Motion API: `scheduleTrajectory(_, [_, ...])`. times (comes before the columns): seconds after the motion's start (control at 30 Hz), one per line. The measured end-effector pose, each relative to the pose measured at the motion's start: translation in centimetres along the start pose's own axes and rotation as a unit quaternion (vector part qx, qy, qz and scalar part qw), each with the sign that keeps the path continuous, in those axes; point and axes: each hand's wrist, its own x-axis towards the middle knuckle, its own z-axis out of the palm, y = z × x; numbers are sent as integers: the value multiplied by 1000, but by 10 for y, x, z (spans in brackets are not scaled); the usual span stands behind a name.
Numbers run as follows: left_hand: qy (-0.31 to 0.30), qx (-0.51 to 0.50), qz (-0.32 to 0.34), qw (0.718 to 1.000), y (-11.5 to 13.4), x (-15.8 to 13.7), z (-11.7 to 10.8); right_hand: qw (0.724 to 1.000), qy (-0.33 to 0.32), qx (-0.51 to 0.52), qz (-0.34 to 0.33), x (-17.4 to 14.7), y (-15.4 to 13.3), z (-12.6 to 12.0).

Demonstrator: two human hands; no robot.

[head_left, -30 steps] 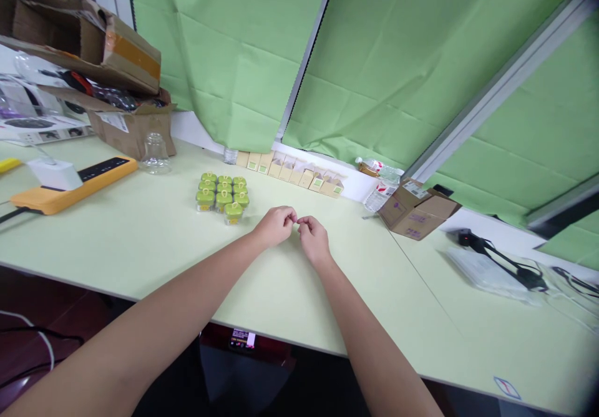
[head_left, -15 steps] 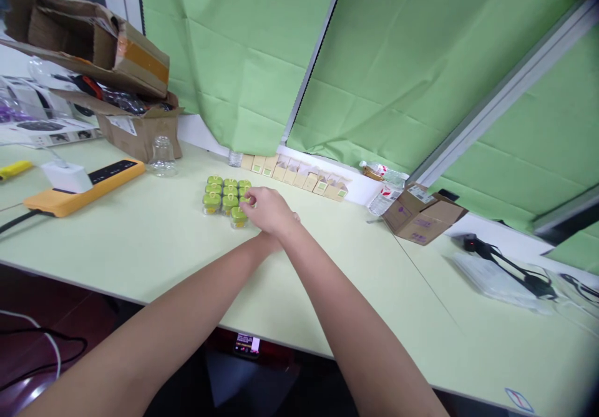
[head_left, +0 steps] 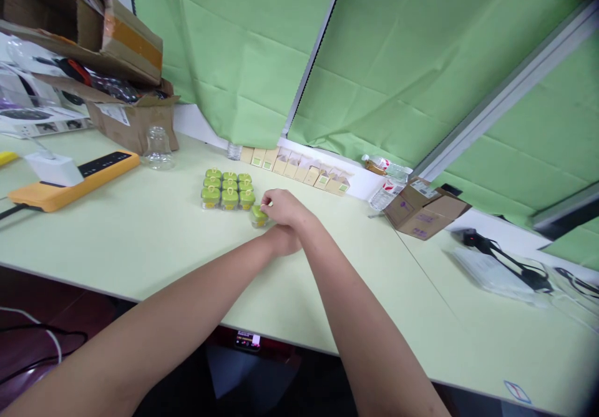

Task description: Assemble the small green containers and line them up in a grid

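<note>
Small clear jars with green lids (head_left: 229, 198) stand in a tight block of rows on the table. Just right of the block, my right hand (head_left: 284, 207) pinches one similar green-lidded jar (head_left: 259, 216) by its lid, low at the tabletop; whether it touches the table I cannot tell. My left hand (head_left: 284, 240) lies crossed beneath the right wrist, close to that jar. Its fingers are hidden behind the right hand and wrist, so what it holds, if anything, does not show.
Small cardboard boxes (head_left: 299, 168) line the wall. A clear glass jar (head_left: 158, 148), an orange power strip (head_left: 75, 183) and stacked cartons (head_left: 131, 127) stand left. Plastic bottles (head_left: 386, 192), an open carton (head_left: 423, 208) and a black cable (head_left: 510, 264) lie right.
My right hand has moved right with the pinched jar, which now stands apart from the block. My left hand has shifted slightly right and down, still under the right wrist.
</note>
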Motion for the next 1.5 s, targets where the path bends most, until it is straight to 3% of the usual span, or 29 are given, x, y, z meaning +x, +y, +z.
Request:
scheduleTrajectory(0.07, [-80, -3, 72, 994, 9, -7, -3, 999, -17, -13, 41, -5, 20, -14])
scheduleTrajectory(0.17, [-194, 5, 199, 960, 14, -9, -5, 996, -16, 4, 88, -21, 58, -30])
scheduleTrajectory(0.27, [-184, -6, 237, 954, 10, -4, -6, 985, 15, 99, 140, -43, 97, -32])
scheduleTrajectory(0.33, [-160, -15, 241, 957, 6, -1, -6, 956, 57, 217, 188, -57, 117, -24])
scheduleTrajectory(0.47, [-47, -3, 206, 977, 3, 3, -7, 875, 142, 403, 227, -72, 135, 0])
scheduleTrajectory(0.57, [23, 13, 151, 988, 1, 5, -8, 844, 168, 458, 221, -74, 129, 12])
scheduleTrajectory(0.67, [-21, 15, 91, 996, 0, 5, -8, 839, 152, 491, 181, -73, 116, 19])
scheduleTrajectory(0.77, [-73, 7, 54, 996, 0, 4, -7, 850, 149, 481, 155, -71, 108, 23])
scheduleTrajectory(0.97, [-72, 43, 67, 994, -1, 6, -7, 844, 168, 482, 165, -68, 108, 27])
scheduleTrajectory(1.07, [-60, 32, 75, 995, -6, 8, -7, 805, 186, 534, 178, -69, 107, 24])
scheduleTrajectory(1.23, [-24, 31, 57, 998, -21, 16, -8, 675, 205, 679, 203, -71, 110, 18])
scheduleTrajectory(1.3, [-1, 48, 45, 998, -26, 19, -10, 644, 201, 702, 228, -71, 112, 17])
scheduleTrajectory(1.37, [14, 64, 24, 998, -31, 22, -13, 638, 188, 703, 250, -69, 114, 19])
scheduleTrajectory(1.5, [12, 84, -12, 996, -36, 26, -19, 657, 171, 687, 258, -66, 115, 24])
